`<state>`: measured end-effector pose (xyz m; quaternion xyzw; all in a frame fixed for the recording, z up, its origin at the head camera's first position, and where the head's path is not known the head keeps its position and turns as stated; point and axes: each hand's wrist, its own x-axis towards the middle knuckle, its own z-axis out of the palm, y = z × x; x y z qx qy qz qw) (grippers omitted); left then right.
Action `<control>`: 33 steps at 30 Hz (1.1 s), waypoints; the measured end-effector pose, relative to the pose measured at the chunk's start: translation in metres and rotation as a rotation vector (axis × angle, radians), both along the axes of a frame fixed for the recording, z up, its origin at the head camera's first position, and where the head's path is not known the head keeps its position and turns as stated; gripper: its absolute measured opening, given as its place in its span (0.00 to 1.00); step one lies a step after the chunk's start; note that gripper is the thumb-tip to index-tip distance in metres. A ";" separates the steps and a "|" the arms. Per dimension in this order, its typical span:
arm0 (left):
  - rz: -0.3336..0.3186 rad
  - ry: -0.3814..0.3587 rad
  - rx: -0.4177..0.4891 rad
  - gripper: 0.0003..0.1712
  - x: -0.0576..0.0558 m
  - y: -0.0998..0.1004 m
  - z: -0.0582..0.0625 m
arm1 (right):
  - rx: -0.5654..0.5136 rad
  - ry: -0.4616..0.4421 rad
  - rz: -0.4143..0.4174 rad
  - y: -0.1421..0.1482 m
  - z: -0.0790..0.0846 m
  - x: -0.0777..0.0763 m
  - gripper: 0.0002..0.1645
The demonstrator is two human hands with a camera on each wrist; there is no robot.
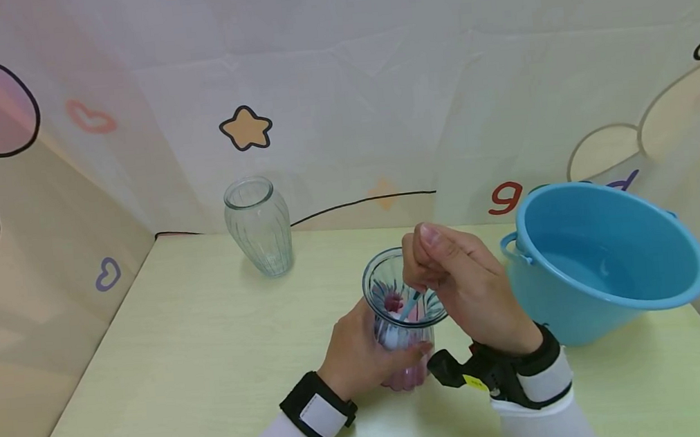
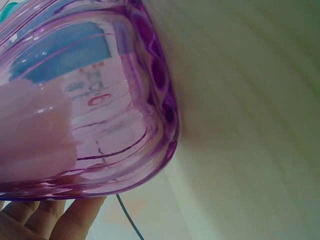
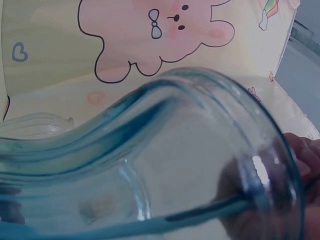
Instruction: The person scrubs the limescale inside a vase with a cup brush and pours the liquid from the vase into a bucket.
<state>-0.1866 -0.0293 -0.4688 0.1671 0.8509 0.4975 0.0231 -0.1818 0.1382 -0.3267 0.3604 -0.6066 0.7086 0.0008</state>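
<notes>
A ribbed glass vase [image 1: 405, 377], bluish at the rim and pink-purple toward its base, is in my left hand [image 1: 358, 353]. The fingers and thumb wrap around its body. Above the rim, my right hand [image 1: 471, 291] has its fingers curled around the end of a thin blue stick-like handle [image 1: 410, 305], which slants down into the vase. In the right wrist view the handle [image 3: 200, 212] shows through the clear wall. Something whitish and a reddish patch appear inside; I cannot tell what they are. The left wrist view shows the purple vase base [image 2: 157, 95] close beside the tabletop.
A second, clear ribbed vase [image 1: 260, 233] stands at the back left of the pale table [image 1: 168, 359]. At the right is a large light-blue bucket [image 1: 582, 295] with side handles, close to my right forearm. A printed cloth [image 1: 340, 108] hangs behind the table.
</notes>
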 end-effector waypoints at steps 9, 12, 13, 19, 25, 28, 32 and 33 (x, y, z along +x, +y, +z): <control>-0.006 0.012 0.007 0.43 0.000 0.000 -0.001 | -0.042 -0.001 -0.057 -0.001 -0.004 -0.002 0.25; -0.004 0.009 0.012 0.43 0.001 0.001 0.000 | -0.058 -0.015 -0.073 -0.001 -0.005 -0.002 0.25; -0.003 0.008 0.014 0.43 0.001 0.000 0.000 | -0.065 -0.020 -0.076 -0.001 -0.005 -0.002 0.25; 0.005 0.013 0.005 0.42 0.001 0.000 0.000 | -0.112 -0.043 -0.080 -0.002 -0.004 -0.002 0.25; 0.009 0.017 0.001 0.42 0.001 0.000 0.000 | -0.223 -0.030 -0.031 -0.002 -0.002 -0.004 0.21; 0.009 0.023 0.001 0.42 0.000 0.000 0.000 | -0.276 -0.025 -0.018 -0.002 0.000 -0.003 0.14; 0.014 0.030 0.001 0.43 0.000 0.000 0.000 | -0.317 -0.028 -0.057 -0.002 0.000 -0.001 0.13; 0.017 0.031 0.000 0.43 0.000 0.000 0.000 | -0.330 -0.035 -0.068 -0.001 0.001 0.000 0.13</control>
